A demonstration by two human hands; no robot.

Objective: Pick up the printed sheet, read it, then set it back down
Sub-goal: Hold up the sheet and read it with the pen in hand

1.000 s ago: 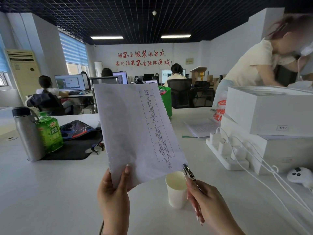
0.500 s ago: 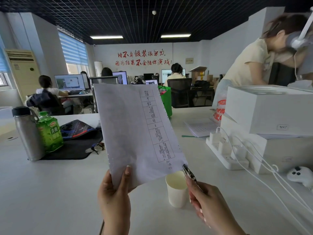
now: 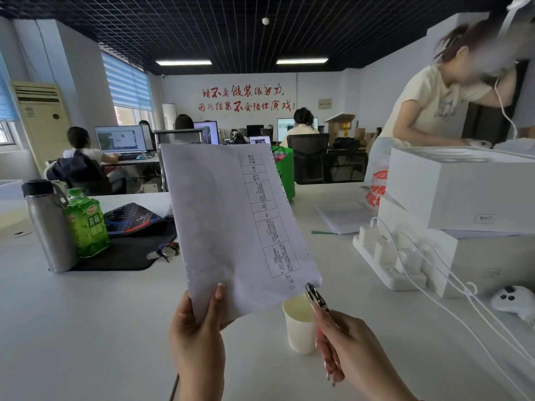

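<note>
1. A printed sheet point(image 3: 240, 227) is held upright above a white table point(image 3: 86, 328) in an open office, its printed table of text facing the wearer of the camera; the reading step is judged to be in hand, with the setting-down not yet done.

2. The sheet's bottom edge is pinched by the left hand point(image 3: 197, 342), thumb on the near face and fingers hidden behind. The lower right corner is steadied by the right hand point(image 3: 356, 354), which is closed around a small metal tool point(image 3: 317, 299); whether the tool clips the paper or only touches it cannot be told.

3. The long axis of the sheet is seen running up and away from the hands, leaning slightly to the left at the top. The weight is judged to be carried by the left hand, which is the nearer to the sheet's middle.

4. Just below the right corner a paper cup point(image 3: 299, 325) is found standing, near the right hand; it is judged the chief hazard when the sheet is lowered.

5. Open table is seen ahead of and to the left of the left hand. Farther left, a steel flask point(image 3: 49, 227) and a green bottle point(image 3: 86, 224) stand at the edge of a dark mat point(image 3: 124, 256). To the right, room is closed off by a power strip point(image 3: 385, 261), white cables point(image 3: 463, 299) and stacked white boxes point(image 3: 463, 192).

6. A lowering forward and leftward is judged the clearest path.
</note>
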